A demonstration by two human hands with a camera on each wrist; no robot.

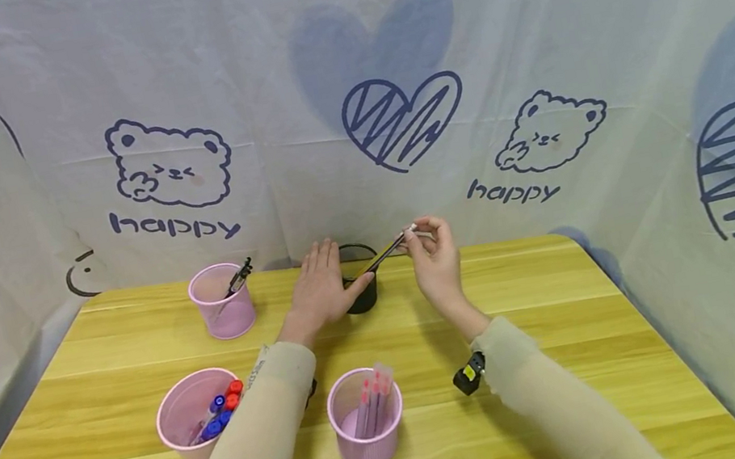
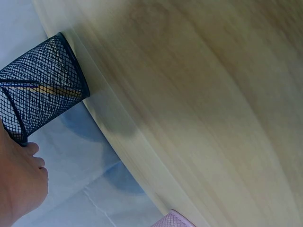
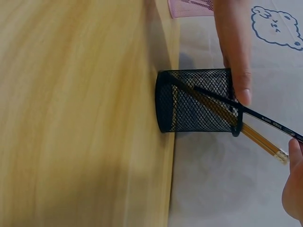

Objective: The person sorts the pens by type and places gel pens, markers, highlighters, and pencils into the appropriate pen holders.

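A black mesh pen cup (image 1: 363,296) stands at the back edge of the table. My left hand (image 1: 321,283) rests against its left side, fingers extended toward the wall and thumb laid across the rim. With thumb and fingertips my right hand (image 1: 436,254) pinches the upper end of a black pencil (image 3: 272,124), which slants down to the left. Its lower end is inside the mesh cup. Yellow pencils (image 3: 260,141) also lean in the cup, their eraser ends sticking out past the rim. In the left wrist view, the left hand (image 2: 21,182) is beside the cup's rim.
A pink cup with black pens (image 1: 227,312) stands at the back left. Nearer are a pink cup (image 1: 177,431) of red- and blue-capped markers, partly behind the left sleeve, and a pink cup (image 1: 370,452) holding pink-tipped pens between the forearms. A printed cloth (image 1: 278,56) hangs behind the table.
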